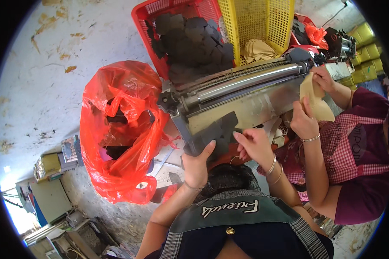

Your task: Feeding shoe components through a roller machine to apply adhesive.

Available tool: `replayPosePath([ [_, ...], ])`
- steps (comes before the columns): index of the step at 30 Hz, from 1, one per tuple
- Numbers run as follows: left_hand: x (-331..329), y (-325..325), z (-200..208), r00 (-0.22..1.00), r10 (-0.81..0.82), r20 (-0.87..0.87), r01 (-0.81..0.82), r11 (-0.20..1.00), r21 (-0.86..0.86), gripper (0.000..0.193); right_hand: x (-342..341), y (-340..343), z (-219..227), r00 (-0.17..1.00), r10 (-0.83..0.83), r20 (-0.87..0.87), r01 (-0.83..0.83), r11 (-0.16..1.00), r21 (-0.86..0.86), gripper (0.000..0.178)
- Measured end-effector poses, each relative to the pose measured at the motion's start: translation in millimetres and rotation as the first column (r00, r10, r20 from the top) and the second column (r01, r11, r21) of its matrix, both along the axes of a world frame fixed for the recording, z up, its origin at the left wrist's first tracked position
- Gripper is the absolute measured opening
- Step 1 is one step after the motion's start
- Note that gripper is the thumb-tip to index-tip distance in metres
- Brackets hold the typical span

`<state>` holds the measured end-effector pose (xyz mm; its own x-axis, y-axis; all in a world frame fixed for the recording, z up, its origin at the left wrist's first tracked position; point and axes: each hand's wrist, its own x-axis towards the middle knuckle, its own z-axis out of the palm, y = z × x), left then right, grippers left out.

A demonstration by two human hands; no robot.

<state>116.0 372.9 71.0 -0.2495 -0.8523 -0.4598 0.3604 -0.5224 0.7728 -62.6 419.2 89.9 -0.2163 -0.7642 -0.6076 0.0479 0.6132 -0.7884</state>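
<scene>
Several dark grey sheets (217, 134) sit fanned in the left hand (195, 168), thumb clamped on top, by the left end of the roller machine (248, 83); the right hand (256, 146) curls its fingers near their right edge, whether pinching one I cannot tell. Pale lettering (230, 208), upside down in view, crosses the green apron bib (270, 212)
</scene>
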Motion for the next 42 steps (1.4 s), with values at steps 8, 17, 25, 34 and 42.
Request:
replayPosePath([
  [8,-6,1,-16,0.999,0.025,0.02,-0.023,0.996,-0.09,0.028,-2,-48,-36,0.957,-0.027,-0.289,-0.084,0.928,-0.364,0.041],
  [17,6,1,-3,0.975,-0.101,-0.199,0.119,0.989,0.085,0.03,-8,-52,-46,0.984,-0.138,-0.109,0.108,0.962,-0.25,0.035],
  [25,19,24,-12,0.991,-0.122,-0.046,0.125,0.99,0.071,0.027,82,-137,31,0.818,-0.363,-0.446,-0.284,0.42,-0.862,0.05],
  [34,30,16,-3,0.992,-0.107,-0.07,0.115,0.985,0.128,0.028,90,-178,15,0.832,0.14,-0.536,-0.536,0.45,-0.714,0.011],
  [42,22,7,-2,0.993,-0.098,-0.064,0.104,0.989,0.105,0.032,72,-179,17,0.733,0.366,-0.573,-0.679,0.343,-0.649,0.019],
])
